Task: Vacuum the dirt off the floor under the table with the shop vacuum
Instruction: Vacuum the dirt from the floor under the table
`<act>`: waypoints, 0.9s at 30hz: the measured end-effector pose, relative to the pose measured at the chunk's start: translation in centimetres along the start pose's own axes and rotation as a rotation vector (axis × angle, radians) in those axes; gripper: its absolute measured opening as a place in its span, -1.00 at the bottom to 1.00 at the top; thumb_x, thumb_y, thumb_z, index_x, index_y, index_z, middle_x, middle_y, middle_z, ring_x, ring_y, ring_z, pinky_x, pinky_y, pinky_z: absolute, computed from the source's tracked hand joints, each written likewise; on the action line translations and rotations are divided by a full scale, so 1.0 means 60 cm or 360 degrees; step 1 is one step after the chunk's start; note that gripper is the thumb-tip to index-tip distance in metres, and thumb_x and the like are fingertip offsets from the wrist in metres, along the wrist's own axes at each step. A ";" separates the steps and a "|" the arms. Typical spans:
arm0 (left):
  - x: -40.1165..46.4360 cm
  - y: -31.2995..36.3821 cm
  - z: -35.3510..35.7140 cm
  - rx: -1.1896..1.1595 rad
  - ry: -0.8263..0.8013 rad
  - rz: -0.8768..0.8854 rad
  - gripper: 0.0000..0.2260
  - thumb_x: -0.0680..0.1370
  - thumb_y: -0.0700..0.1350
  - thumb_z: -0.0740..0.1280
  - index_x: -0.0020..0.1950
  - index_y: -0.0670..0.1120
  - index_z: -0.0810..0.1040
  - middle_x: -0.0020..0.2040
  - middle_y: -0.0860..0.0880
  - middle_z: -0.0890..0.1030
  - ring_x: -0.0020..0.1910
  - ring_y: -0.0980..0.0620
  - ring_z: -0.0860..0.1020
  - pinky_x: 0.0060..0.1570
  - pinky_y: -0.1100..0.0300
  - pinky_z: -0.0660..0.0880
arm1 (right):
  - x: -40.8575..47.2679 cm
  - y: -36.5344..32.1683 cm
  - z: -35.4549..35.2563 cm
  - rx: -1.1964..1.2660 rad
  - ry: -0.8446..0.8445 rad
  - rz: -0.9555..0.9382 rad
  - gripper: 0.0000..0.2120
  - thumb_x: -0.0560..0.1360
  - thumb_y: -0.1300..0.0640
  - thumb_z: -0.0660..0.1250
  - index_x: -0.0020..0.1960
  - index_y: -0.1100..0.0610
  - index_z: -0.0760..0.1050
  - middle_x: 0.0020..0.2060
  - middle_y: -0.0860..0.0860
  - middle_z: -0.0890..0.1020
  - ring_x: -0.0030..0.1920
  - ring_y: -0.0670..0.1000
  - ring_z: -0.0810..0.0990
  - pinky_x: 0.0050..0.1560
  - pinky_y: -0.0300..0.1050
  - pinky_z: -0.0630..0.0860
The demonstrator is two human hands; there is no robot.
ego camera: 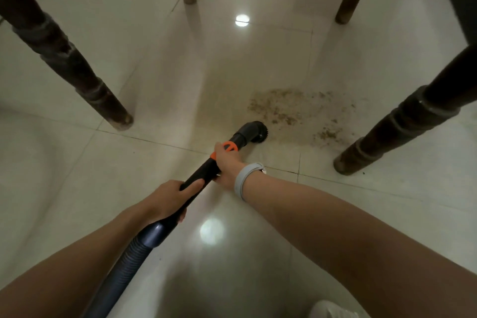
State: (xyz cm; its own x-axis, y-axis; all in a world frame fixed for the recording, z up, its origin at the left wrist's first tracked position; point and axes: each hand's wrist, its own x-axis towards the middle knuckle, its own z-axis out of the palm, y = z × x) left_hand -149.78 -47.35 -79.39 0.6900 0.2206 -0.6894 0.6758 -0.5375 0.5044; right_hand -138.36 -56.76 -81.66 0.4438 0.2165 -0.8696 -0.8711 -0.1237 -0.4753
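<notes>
Dirt (pixel 296 108) mostly remains just beyond your hands; both hands (pixel 227 168) (pixel 167 199) grip the wand (pixel 204 170), nozzle (pixel 254 131) at its edge.

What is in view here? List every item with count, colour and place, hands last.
dirt patch: one, brown specks, floor right of nozzle
vacuum wand: one, black with orange collar, centre
brush nozzle: one, dark grey, at dirt's left edge
hose: one, blue-grey ribbed, lower left
table legs: four, dark brown, around the dirt
floor: glossy white tiles
wristband: one, grey, right wrist
left hand: grips wand, rear
right hand: grips wand near collar
</notes>
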 end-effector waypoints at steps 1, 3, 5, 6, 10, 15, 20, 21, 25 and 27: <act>0.006 0.001 0.001 -0.0044 0.0019 0.0005 -0.55 0.58 0.21 0.12 -0.24 -0.15 0.44 -0.49 -0.05 0.58 -0.48 -0.01 0.55 -0.32 0.22 0.50 | 0.002 -0.005 0.002 0.0003 0.0000 -0.0020 -0.72 0.56 0.01 0.24 0.13 0.16 0.29 -0.17 0.07 0.47 -0.01 0.12 0.50 0.03 0.05 0.56; 0.018 0.003 0.001 -0.0096 0.0068 0.0009 -0.54 0.57 0.22 0.12 -0.25 -0.15 0.45 -0.50 -0.05 0.58 -0.49 -0.02 0.56 -0.33 0.21 0.50 | 0.007 -0.019 0.007 0.0043 -0.0029 -0.0044 -0.74 0.55 0.05 0.25 0.13 0.13 0.26 -0.08 0.09 0.47 0.06 0.14 0.51 0.10 0.07 0.54; 0.032 0.007 -0.001 -0.0146 0.0124 0.0013 -0.52 0.57 0.23 0.12 -0.25 -0.16 0.47 -0.48 -0.07 0.59 -0.48 -0.02 0.57 -0.32 0.21 0.49 | 0.010 -0.036 0.010 0.0060 -0.0086 -0.0051 -0.75 0.56 0.09 0.26 0.15 0.12 0.25 0.00 0.10 0.46 0.15 0.16 0.50 0.14 0.10 0.52; 0.038 0.010 -0.002 -0.0165 0.0144 0.0012 -0.52 0.57 0.23 0.12 -0.25 -0.16 0.47 -0.47 -0.08 0.60 -0.48 -0.02 0.57 -0.32 0.21 0.49 | 0.011 -0.044 0.011 0.0073 -0.0117 -0.0047 -0.73 0.56 0.11 0.26 0.19 0.12 0.27 0.03 0.11 0.46 0.18 0.17 0.49 0.14 0.10 0.52; 0.063 0.025 -0.015 -0.0207 0.0153 0.0014 -0.50 0.56 0.24 0.12 -0.25 -0.16 0.48 -0.44 -0.10 0.61 -0.47 -0.03 0.58 -0.30 0.19 0.51 | 0.023 -0.070 0.017 0.0088 -0.0156 -0.0097 -0.67 0.56 0.11 0.28 0.27 0.14 0.30 -0.02 0.10 0.47 0.12 0.14 0.50 0.00 0.03 0.51; 0.096 0.064 -0.033 -0.0346 0.0140 0.0023 -0.48 0.56 0.26 0.12 -0.22 -0.19 0.49 -0.42 -0.12 0.61 -0.44 -0.05 0.59 -0.28 0.16 0.53 | 0.045 -0.095 0.010 0.0140 -0.0164 -0.0159 -0.81 0.54 0.10 0.29 0.09 0.14 0.35 -0.14 0.07 0.50 -0.03 0.08 0.53 -0.18 -0.07 0.51; 0.122 0.111 -0.030 -0.0506 0.0042 0.0028 -0.48 0.54 0.27 0.15 -0.20 -0.20 0.50 -0.38 -0.17 0.61 -0.40 -0.10 0.58 -0.25 0.13 0.55 | 0.058 -0.120 -0.009 0.0141 -0.0112 -0.0218 -0.64 0.54 0.08 0.29 0.28 0.18 0.38 0.06 0.14 0.54 -0.02 0.11 0.53 -0.28 -0.06 0.49; 0.124 0.120 -0.025 -0.0501 0.0029 0.0045 -0.48 0.54 0.26 0.15 -0.21 -0.21 0.50 -0.37 -0.18 0.61 -0.40 -0.11 0.58 -0.24 0.12 0.55 | 0.060 -0.125 -0.011 0.0131 -0.0083 -0.0243 -0.64 0.54 0.08 0.28 0.28 0.20 0.38 0.01 0.14 0.54 -0.05 0.12 0.53 -0.25 -0.05 0.49; 0.123 0.131 -0.007 -0.0508 -0.0012 0.0126 -0.49 0.55 0.25 0.14 -0.18 -0.19 0.52 -0.30 -0.15 0.64 -0.34 -0.06 0.61 -0.25 0.17 0.52 | 0.068 -0.139 -0.016 0.0141 0.0023 -0.0287 -0.74 0.58 0.08 0.21 0.20 0.21 0.35 -0.17 0.12 0.51 -0.23 0.08 0.51 -0.02 0.04 0.54; 0.118 0.120 0.000 -0.0543 -0.0056 0.0135 -0.48 0.55 0.26 0.13 -0.13 -0.19 0.56 -0.24 -0.12 0.67 -0.24 -0.05 0.64 -0.17 0.18 0.53 | 0.073 -0.143 -0.021 0.0142 0.0025 -0.0295 -0.78 0.60 0.09 0.19 0.15 0.20 0.31 -0.18 0.12 0.49 -0.24 0.08 0.50 0.08 0.06 0.52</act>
State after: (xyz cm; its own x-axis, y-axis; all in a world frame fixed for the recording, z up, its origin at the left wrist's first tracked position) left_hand -140.04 -49.63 -80.63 0.7418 0.1554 -0.6524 0.6685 -0.2485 0.7009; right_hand -128.70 -55.98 -81.57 0.6008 0.2122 -0.7707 -0.7891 0.0034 -0.6142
